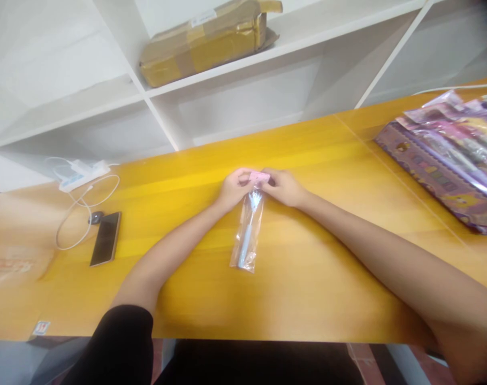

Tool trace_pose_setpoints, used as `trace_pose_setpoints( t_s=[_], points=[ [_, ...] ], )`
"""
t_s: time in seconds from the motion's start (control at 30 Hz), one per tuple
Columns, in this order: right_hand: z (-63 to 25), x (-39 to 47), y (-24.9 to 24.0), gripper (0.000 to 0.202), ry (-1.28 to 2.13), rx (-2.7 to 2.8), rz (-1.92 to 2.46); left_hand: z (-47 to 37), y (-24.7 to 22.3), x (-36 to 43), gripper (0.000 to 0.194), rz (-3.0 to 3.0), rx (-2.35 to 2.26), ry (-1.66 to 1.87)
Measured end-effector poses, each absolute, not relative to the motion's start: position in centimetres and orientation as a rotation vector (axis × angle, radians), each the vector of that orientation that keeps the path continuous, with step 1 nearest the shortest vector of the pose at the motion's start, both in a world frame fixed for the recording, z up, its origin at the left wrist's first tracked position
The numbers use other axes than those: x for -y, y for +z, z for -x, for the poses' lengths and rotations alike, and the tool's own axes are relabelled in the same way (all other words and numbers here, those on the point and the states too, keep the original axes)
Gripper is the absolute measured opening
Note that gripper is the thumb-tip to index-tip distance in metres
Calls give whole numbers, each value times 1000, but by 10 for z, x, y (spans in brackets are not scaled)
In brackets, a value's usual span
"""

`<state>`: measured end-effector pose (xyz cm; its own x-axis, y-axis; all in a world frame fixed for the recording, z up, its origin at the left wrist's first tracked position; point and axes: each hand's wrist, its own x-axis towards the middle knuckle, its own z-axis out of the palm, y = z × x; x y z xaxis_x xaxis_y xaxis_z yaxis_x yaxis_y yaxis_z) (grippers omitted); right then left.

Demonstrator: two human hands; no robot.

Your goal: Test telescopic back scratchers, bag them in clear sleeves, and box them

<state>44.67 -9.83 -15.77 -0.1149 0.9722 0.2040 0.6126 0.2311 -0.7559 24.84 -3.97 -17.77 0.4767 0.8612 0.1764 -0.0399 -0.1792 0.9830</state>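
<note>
Pinching the pink header of the clear bag (248,235) between my left hand (234,188) and right hand (284,187), I see its length trail toward me along the yellow table (327,256), midway between both.

A clear bag (248,230) lies on the middle of the bench (316,256), its far end between the left hand (233,191) and right hand (286,187). To the left lie a phone (106,238) and, behind it, a cable (81,214) and charger (83,174). A stack of packets (452,155) sits at the right edge, and a parcel (209,40) rests on the shelf (291,45) behind the bench.
</note>
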Motion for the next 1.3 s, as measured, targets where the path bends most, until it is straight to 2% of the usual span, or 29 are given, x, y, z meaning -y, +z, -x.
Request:
trace_pose_setpoints(
  t_s=[0.13, 0.3, 0.53, 0.8, 1.0, 1.3],
  points=[
    [-444, 101, -156, 38, 659, 1764, 1492, -247, -178, 39, 39, -1549, -674, 894],
    [-443, 101, -157, 32, 615, 1783, 1501, -247, -180, 38, 39, -1567, -704, 918],
    [-446, 98, -161, 35, 606, 1820, 1423, -249, -177, 41, 40, -1578, -686, 980],
    [-447, 100, -159, 33, 616, 1889, 1400, -248, -171, 49, 31, -1713, -791, 1027],
    [-446, 101, -158, 27, 616, 1904, 1406, -248, -170, 50, 33, -1702, -830, 1029],
    [-447, 101, -158, 30, 618, 1891, 1427, -248, -175, 46, 32, -1662, -814, 1006]
  ],
)
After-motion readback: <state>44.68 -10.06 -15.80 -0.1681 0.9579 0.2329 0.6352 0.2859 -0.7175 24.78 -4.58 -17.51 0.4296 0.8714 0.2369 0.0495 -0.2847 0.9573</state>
